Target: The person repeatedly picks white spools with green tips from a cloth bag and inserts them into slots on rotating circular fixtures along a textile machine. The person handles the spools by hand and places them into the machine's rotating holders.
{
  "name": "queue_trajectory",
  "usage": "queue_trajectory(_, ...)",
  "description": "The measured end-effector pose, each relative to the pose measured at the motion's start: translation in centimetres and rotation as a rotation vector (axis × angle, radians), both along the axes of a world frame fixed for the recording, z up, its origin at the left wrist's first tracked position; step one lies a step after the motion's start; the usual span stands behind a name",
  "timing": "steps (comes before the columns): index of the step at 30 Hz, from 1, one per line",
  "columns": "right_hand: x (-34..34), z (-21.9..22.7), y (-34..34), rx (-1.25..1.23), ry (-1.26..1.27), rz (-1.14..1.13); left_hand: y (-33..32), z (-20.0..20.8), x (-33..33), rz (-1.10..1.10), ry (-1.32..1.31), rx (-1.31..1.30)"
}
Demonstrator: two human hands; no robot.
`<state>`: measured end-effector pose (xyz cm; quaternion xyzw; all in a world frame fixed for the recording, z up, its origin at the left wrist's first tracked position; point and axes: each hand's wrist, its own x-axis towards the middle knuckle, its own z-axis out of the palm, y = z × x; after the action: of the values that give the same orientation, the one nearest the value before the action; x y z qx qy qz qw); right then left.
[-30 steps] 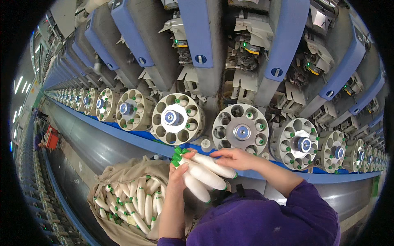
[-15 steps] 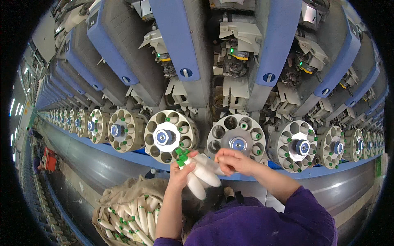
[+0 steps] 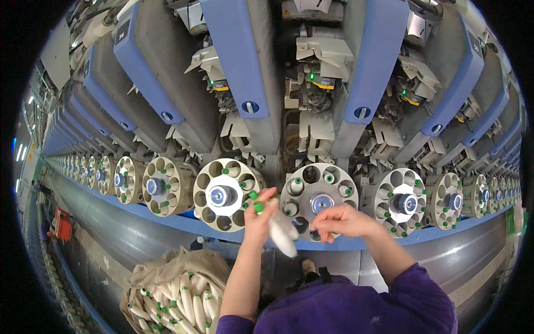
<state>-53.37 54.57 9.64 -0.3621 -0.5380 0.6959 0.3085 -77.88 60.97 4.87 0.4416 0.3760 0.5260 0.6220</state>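
My left hand (image 3: 259,220) is closed around white yarn bobbins (image 3: 282,236) with green tips. At least two show, their tips standing up by my fingers and their bodies slanting down to the right. My right hand (image 3: 346,221) is over the lower front of a round bobbin magazine (image 3: 309,201), fingers curled together; whatever they pinch is too small to make out. Several pockets of this magazine hold bobbins, among them one at upper left (image 3: 295,186) and one at left (image 3: 290,209). Its top pocket (image 3: 312,173) is dark inside.
More round magazines stand in a long row, such as one to the left (image 3: 202,196) and one to the right (image 3: 384,195). Blue and grey machine heads (image 3: 233,61) rise behind them. A cloth sack (image 3: 161,270) of bobbins sits at lower left. A blue rail (image 3: 384,243) runs below the magazines.
Two left pockets of the middle magazine that looked bare now hold bobbins. Fewer bobbins show in my left hand. My right hand has moved right, away from them. The view has shifted slightly.
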Motion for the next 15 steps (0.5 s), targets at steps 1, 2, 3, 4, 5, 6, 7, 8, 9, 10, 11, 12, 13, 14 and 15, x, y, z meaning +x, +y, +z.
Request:
queue_trajectory(1,0.0,-0.3,0.1,0.024,0.049,-0.067,-0.5,0.0,-0.4,-0.023,-0.209,-0.187)
queue_trajectory(2,-0.2,-0.7,0.3,0.05,0.1,-0.135,-0.9,0.1,-0.7,-0.006,-0.303,-0.166)
queue_trajectory(3,-0.5,-1.1,0.8,0.091,0.144,-0.207,-1.4,0.1,-0.9,-0.06,-0.428,-0.086)
queue_trajectory(4,-1.2,-1.7,1.3,0.124,0.052,-0.254,-2.0,0.2,-1.0,-0.097,-0.529,-0.054)
queue_trajectory(5,-1.9,-2.2,1.7,0.157,-0.007,-0.248,-2.6,0.2,-1.1,-0.119,-0.632,-0.027)
queue_trajectory(6,-2.4,-2.7,2.1,0.192,-0.066,-0.24,-2.9,0.2,-1.1,-0.13,-0.61,-0.012)
queue_trajectory(7,-3.0,-3.0,2.2,0.189,-0.153,-0.225,-3.3,0.2,-1.0,-0.142,-0.608,0.005)
queue_trajectory(8,-3.4,-3.2,2.5,0.213,-0.161,-0.199,-3.7,0.2,-0.9,-0.154,-0.627,0.025)
queue_trajectory(9,-3.8,-3.4,2.5,0.187,-0.122,-0.193,-4.0,0.2,-0.8,-0.158,-0.592,0.042)
queue_trajectory(10,-4.4,-3.5,2.4,0.138,-0.102,-0.184,-4.3,0.1,-0.6,-0.159,-0.579,0.06)
queue_trajectory(11,-5.0,-3.7,2.4,0.093,-0.066,-0.173,-4.6,-0.1,-0.4,-0.163,-0.565,0.096)
queue_trajectory(12,-5.6,-3.8,2.0,0.129,-0.098,-0.181,-5.0,-0.2,-0.1,-0.128,-0.499,0.064)
queue_trajectory(13,-6.2,-4.0,1.7,0.114,-0.105,-0.221,-5.3,-0.4,0.2,-0.108,-0.433,0.076)
queue_trajectory(14,-6.8,-4.2,1.4,0.124,-0.068,-0.258,-5.6,-0.5,0.4,-0.087,-0.367,0.087)
queue_trajectory(15,-7.3,-4.5,1.2,0.097,-0.047,-0.278,-6.0,-0.6,0.6,-0.064,-0.3,0.096)
